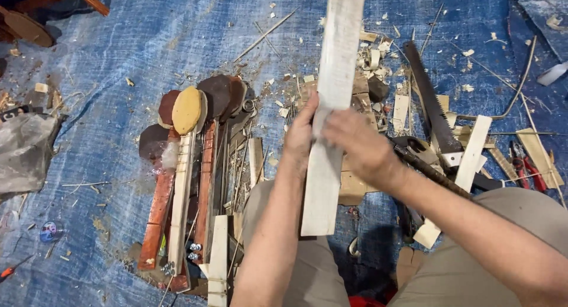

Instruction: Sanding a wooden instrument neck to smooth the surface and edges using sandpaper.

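A long pale wooden plank point(336, 58) stands nearly upright in front of me, its lower end near my knees. My left hand point(300, 134) grips its left edge about midway. My right hand point(358, 142) lies flat against its front face at the same height, slightly blurred. A pile of small wood blocks and chips point(370, 70) lies behind the plank.
To the left lies a heap of paddle-shaped wooden pieces point(188, 111) with long red and pale strips point(160, 206). A hand saw point(431, 103) and pale offcuts point(473, 153) lie to the right, red pliers point(525, 168) further right. A blue tarp point(118, 64) covers the ground.
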